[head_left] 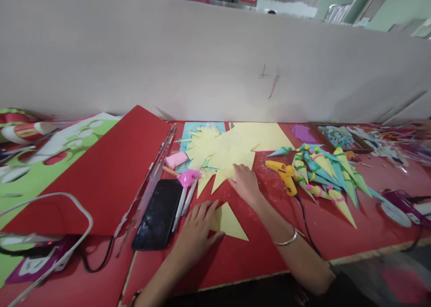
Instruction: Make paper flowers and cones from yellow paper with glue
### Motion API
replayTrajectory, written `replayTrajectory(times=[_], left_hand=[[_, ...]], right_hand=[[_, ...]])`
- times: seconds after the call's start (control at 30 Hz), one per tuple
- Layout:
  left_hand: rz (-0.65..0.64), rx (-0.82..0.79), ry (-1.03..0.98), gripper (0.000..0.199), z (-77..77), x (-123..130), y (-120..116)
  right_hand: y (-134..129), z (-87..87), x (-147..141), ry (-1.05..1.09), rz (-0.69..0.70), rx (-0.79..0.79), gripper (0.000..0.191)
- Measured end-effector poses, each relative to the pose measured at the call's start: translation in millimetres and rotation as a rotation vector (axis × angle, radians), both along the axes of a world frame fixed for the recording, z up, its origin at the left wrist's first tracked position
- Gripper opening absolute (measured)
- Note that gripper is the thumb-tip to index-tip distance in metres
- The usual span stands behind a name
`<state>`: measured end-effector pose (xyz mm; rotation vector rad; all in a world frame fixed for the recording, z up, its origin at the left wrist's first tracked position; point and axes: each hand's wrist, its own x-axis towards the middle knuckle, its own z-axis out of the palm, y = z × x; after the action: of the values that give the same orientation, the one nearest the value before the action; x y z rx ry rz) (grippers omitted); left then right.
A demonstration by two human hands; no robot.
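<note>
My left hand (198, 226) rests on the table with its fingers spread. Its fingertips and thumb lie at the left edge of a yellow paper triangle (232, 224), which is flat on the red surface. Farther forward, my right hand (246, 184) reaches onto a pile of pale yellow paper pieces (215, 150) with pointed edges. Its fingers are extended and touch the paper near the pile's front right corner. A yellow glue gun (284, 174) lies to the right of that hand. Small yellow and blue paper cones (332, 168) with coloured trim are heaped beyond the glue gun.
A black phone (158, 215) and silvery pens (183, 203) lie left of my left hand. Pink clay in a bag (188, 177) sits near the pile. A large red sheet (101, 177) covers the left side. A white partition (215, 64) rises behind the table.
</note>
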<state>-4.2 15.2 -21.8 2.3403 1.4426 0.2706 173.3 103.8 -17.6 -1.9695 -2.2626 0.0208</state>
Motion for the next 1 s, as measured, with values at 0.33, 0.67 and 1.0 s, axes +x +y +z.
replayTrajectory(times=[0.33,0.67,1.0], left_hand=[[0.011,-0.099,-0.16,0.061,-15.9,-1,-14],[0.117,0.1,-0.344,0.054,36.1,-7,64],[0.322,0.296,-0.174,0.035,30.0,-6,69]], right_hand=[[0,6.4,15,-0.011,0.046,0.116,0.028],[-97,60.0,36,0.414,0.425,0.87,0.019],[-117,-7.1,19,0.094,0.619,0.563,0.035]])
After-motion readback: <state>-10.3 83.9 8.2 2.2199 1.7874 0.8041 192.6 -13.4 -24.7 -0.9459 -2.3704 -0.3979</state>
